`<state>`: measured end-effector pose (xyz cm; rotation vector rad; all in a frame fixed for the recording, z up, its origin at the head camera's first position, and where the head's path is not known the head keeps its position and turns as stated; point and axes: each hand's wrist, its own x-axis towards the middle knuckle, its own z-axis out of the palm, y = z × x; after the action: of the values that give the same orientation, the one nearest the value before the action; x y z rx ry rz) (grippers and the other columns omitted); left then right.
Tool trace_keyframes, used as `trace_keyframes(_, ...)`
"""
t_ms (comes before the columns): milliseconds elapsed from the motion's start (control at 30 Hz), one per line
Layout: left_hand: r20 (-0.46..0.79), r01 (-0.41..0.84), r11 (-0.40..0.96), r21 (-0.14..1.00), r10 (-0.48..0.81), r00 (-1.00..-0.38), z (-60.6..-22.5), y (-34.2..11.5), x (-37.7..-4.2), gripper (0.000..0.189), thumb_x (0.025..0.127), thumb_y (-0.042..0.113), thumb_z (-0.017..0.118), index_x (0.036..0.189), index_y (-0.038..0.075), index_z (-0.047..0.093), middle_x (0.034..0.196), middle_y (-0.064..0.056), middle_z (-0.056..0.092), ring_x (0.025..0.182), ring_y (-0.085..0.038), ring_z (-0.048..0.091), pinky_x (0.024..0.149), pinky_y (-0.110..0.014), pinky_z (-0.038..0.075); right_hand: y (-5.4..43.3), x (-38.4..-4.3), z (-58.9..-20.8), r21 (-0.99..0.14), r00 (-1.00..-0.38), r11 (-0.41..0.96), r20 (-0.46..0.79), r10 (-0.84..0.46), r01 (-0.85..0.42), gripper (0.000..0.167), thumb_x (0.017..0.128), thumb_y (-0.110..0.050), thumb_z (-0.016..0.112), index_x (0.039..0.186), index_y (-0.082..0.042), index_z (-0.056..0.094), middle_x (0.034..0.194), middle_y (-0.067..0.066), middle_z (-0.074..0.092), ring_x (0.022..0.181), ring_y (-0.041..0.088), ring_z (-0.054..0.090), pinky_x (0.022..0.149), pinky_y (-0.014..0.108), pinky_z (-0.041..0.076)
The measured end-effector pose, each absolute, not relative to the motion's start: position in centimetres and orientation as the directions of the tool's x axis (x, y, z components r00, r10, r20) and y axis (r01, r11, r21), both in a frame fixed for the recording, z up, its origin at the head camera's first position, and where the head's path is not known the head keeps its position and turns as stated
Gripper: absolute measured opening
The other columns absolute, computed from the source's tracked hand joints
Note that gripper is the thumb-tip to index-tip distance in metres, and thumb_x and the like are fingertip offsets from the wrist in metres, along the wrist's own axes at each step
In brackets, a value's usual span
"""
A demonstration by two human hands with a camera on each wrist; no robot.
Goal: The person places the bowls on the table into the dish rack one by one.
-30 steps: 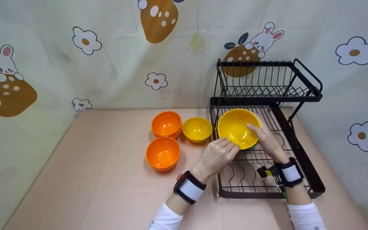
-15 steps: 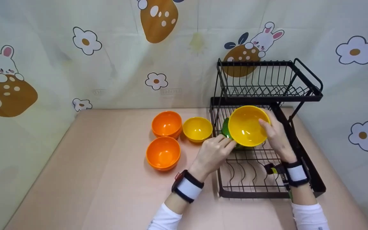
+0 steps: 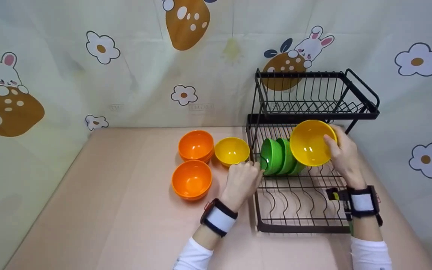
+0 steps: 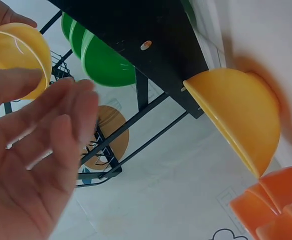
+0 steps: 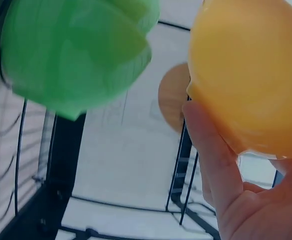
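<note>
I see the right hand (image 3: 345, 155) gripping a yellow bowl (image 3: 309, 143); the left hand (image 3: 240, 183), fingers loosely bent, holds nothing. Faint lettering (image 3: 201, 107) on the backdrop (image 3: 144, 82) I can't read.

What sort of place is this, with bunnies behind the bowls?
Perhaps a small indoor set-up for handling dishes: a table with a dish rack and colourful bowls, and a bunny-print backdrop behind.
</note>
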<state>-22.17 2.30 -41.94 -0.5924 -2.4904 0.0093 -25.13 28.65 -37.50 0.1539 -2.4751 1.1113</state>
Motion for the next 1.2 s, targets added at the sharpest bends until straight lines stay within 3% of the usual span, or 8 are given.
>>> trace_keyframes(100,0.517,0.378,0.917,-0.127,0.386,-0.764,-42.2,2.3,-22.2,0.030,0.090,0.041,0.059,0.076,0.015,0.066,0.060,0.004,0.059,0.050,-0.011,0.053,0.040,-0.022,0.038,29.2,-25.2,-37.4,-0.671,-0.887,0.699,0.447,0.114,-0.249,0.042,0.099,-0.026,0.043,0.133,-0.002,0.048,0.122,0.025,0.058,0.094,0.019,0.054,0.074,0.014,0.043)
trace_keyframes(200,0.506,0.362,0.925,-0.114,0.368,-0.780,-42.4,2.3,-22.2,0.034,0.088,0.043,0.060,0.069,0.015,0.065,0.059,0.004,0.059,0.049,-0.012,0.055,0.040,-0.024,0.038,29.7,-25.2,-37.4,-0.653,-0.871,0.724,0.466,0.153,-0.222,0.042,0.098,-0.023,0.044,0.132,0.000,0.047,0.123,0.028,0.056,0.099,0.034,0.054,0.081,0.033,0.047)
trace_keyframes(300,0.494,0.355,0.931,-0.089,0.351,-0.796,-42.6,2.3,-22.1,0.038,0.087,0.044,0.062,0.063,0.015,0.064,0.058,0.003,0.059,0.049,-0.013,0.056,0.040,-0.024,0.038,30.2,-25.4,-37.5,-0.628,-0.856,0.756,0.481,0.190,-0.186,0.044,0.096,-0.022,0.045,0.133,0.001,0.047,0.121,0.031,0.054,0.100,0.042,0.052,0.082,0.048,0.043)
trace_keyframes(567,0.416,0.338,0.938,-0.069,0.335,-0.845,-42.8,2.4,-22.1,0.042,0.087,0.048,0.060,0.063,0.014,0.064,0.060,0.001,0.059,0.051,-0.014,0.056,0.041,-0.025,0.037,30.8,-25.4,-37.7,-0.606,-0.843,0.791,0.465,0.271,-0.081,0.048,0.093,-0.029,0.045,0.135,-0.006,0.048,0.108,0.028,0.053,0.089,0.034,0.048,0.065,0.032,0.037)
trace_keyframes(933,0.359,0.326,0.943,-0.060,0.325,-0.875,-43.2,2.5,-22.2,0.046,0.087,0.052,0.059,0.060,0.015,0.063,0.060,0.002,0.060,0.052,-0.015,0.058,0.041,-0.026,0.038,30.9,-25.9,-38.5,-0.562,-0.827,0.827,0.462,0.320,0.006,0.048,0.091,-0.035,0.047,0.133,-0.013,0.050,0.102,0.023,0.047,0.081,0.033,0.047,0.060,0.033,0.036)
trace_keyframes(1200,0.351,0.330,0.944,-0.024,0.317,-0.881,-43.3,2.5,-22.2,0.048,0.087,0.051,0.059,0.056,0.014,0.058,0.058,0.001,0.057,0.051,-0.015,0.056,0.041,-0.026,0.036,30.8,-26.2,-39.2,-0.550,-0.860,0.835,0.408,0.306,0.036,0.050,0.092,-0.041,0.045,0.135,-0.018,0.047,0.104,0.022,0.044,0.081,0.034,0.048,0.058,0.033,0.037)
